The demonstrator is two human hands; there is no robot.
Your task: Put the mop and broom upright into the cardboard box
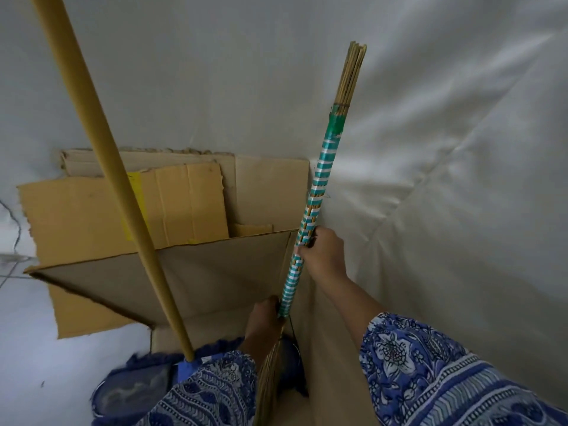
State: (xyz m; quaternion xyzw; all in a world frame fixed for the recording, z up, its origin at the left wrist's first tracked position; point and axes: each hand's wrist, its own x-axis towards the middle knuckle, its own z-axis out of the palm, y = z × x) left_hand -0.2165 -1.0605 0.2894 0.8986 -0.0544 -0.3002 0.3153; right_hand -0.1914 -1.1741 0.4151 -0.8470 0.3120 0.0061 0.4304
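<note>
Head view: both hands' grips were closed around the broom (310, 216) handle, right hand (322, 252) above left hand (266, 318), bristles down in the cardboard box (221, 272). The mop (129, 210) stood inside too. No readable writing.

Readable text: none in the head view.
Cardboard box (215, 272): plain brown faces, no print, label or number legible.
Yellow strip on cardboard flap (133, 207): solid colour, no lettering visible.
Broom handle (310, 222): teal and white banded wrap and green tape, pattern only, no brand mark.
Mop handle (123, 192): bare yellow surface, no markings.
</note>
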